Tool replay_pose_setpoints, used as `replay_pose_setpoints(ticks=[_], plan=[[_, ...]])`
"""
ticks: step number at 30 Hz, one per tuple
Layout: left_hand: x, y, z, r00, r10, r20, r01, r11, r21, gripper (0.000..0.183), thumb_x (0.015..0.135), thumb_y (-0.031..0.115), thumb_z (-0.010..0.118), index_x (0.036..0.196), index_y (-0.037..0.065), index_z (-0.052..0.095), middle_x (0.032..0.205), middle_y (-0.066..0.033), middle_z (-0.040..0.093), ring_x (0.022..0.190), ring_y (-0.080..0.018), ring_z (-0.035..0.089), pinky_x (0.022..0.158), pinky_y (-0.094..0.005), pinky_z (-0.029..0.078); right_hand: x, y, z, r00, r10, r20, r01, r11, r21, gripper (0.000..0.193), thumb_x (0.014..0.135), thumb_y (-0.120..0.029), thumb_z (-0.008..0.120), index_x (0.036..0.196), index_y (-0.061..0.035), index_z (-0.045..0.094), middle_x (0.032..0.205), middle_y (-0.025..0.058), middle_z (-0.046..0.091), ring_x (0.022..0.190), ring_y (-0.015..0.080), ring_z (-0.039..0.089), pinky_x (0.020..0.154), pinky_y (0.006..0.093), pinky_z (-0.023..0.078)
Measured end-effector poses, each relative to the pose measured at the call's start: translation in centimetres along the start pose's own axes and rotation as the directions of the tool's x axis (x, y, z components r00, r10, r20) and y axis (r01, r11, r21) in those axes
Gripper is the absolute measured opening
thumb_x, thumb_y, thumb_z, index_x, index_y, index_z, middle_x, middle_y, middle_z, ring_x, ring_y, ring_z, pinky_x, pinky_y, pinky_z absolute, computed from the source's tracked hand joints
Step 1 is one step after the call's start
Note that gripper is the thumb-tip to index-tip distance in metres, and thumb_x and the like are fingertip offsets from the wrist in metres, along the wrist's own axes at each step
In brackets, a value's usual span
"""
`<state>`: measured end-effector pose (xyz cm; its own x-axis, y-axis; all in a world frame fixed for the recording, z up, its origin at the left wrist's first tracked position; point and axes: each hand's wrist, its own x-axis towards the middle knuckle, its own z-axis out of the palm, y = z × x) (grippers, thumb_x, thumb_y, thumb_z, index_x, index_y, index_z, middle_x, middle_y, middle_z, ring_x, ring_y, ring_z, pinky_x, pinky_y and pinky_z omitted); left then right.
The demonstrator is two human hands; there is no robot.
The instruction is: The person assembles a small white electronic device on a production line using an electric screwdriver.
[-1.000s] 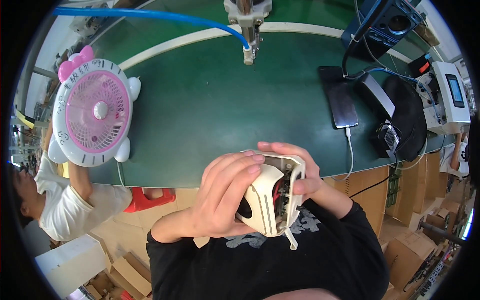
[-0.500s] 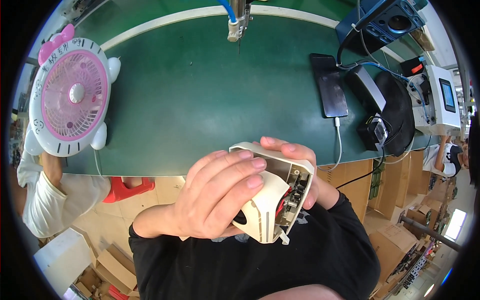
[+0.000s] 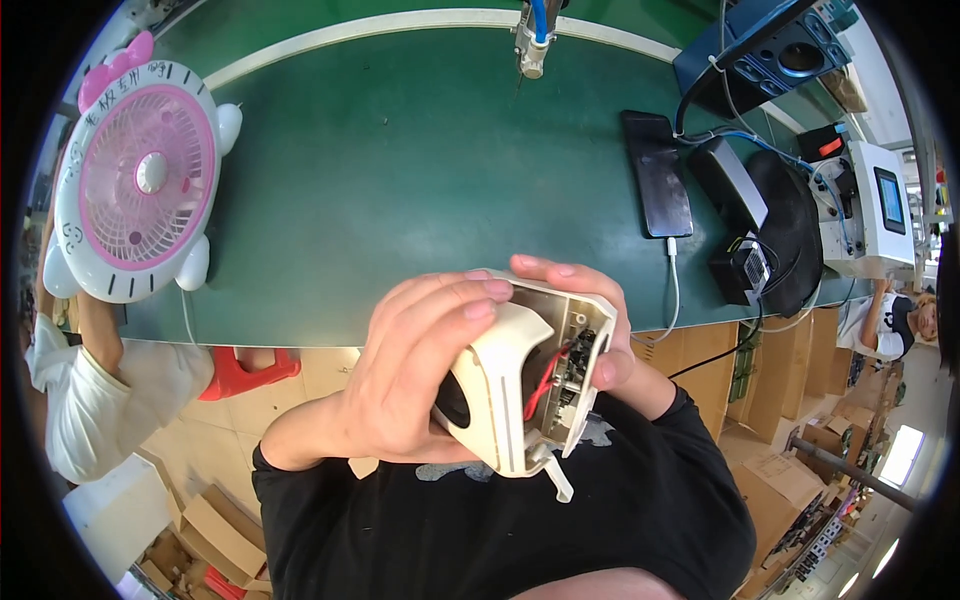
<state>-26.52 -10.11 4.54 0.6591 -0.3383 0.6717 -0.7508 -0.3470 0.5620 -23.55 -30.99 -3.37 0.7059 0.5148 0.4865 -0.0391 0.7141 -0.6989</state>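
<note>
Over the table's near edge, my two hands hold a cream plastic housing in two parts. My left hand [image 3: 400, 370] wraps round the rounded shell [image 3: 492, 390], which has a dark round opening partly under my palm. The boxier shell [image 3: 597, 312] is gripped by my right hand [image 3: 625, 335], fingers over its far side and thumb on its right edge. Between the shells a gap shows a circuit board [image 3: 577, 362] and red wires [image 3: 541, 388]. A small cream lever [image 3: 558, 480] juts from the near end. My left thumb is hidden behind the housing.
A pink and white fan [image 3: 150, 180] stands on the green table [image 3: 400, 180] at left. A tool with a blue hose [image 3: 531, 50] hangs at the far side. At right are a phone [image 3: 657, 175] on a cable, a black adapter [image 3: 740, 265] and a blue speaker [image 3: 760, 60].
The two shells have opened wider apart, showing more of the red wires and board. The small lever sticks out further. The hanging tool appears further right.
</note>
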Motion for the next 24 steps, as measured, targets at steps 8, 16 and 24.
replay_pose_setpoints(ticks=[8,16,24], plan=[[-1.1,-1.2,-0.2,0.994,-0.087,0.071,0.096,0.987,-0.127,0.112,0.056,0.036,0.097,0.138,-0.010,0.037,0.129,-0.0271,0.054,0.119,-0.0389,0.057,0.099,-0.0476,0.045,1.6,1.1,-0.7,0.954,-0.293,0.064,0.284,0.813,-0.508,0.055,0.075,-0.037,0.085,0.116,-0.0083,0.065,0.134,0.0390,0.046,0.114,0.0490,0.061,0.093,0.0474,0.055],[-1.1,-1.3,0.0,0.999,-0.031,0.038,0.035,0.991,-0.132,0.106,0.060,0.036,0.094,0.139,-0.007,0.039,0.130,-0.0260,0.054,0.117,-0.0394,0.057,0.097,-0.0494,0.045,1.2,1.1,-0.6,0.912,-0.341,0.227,0.409,0.793,-0.451,0.059,0.084,-0.023,0.076,0.132,-0.0046,0.049,0.145,0.0355,0.035,0.134,0.0476,0.044,0.107,0.0536,0.043],[0.4,0.1,0.3,1.000,-0.004,0.003,0.004,0.998,-0.058,0.087,0.064,0.033,0.092,0.128,-0.006,0.049,0.122,-0.0233,0.060,0.109,-0.0379,0.062,0.092,-0.0460,0.049,-0.5,1.3,-1.8,0.970,-0.200,0.137,0.231,0.935,-0.269,0.051,0.080,-0.024,0.084,0.124,-0.0181,0.059,0.143,0.0311,0.036,0.132,0.0570,0.040,0.108,0.0609,0.040]])
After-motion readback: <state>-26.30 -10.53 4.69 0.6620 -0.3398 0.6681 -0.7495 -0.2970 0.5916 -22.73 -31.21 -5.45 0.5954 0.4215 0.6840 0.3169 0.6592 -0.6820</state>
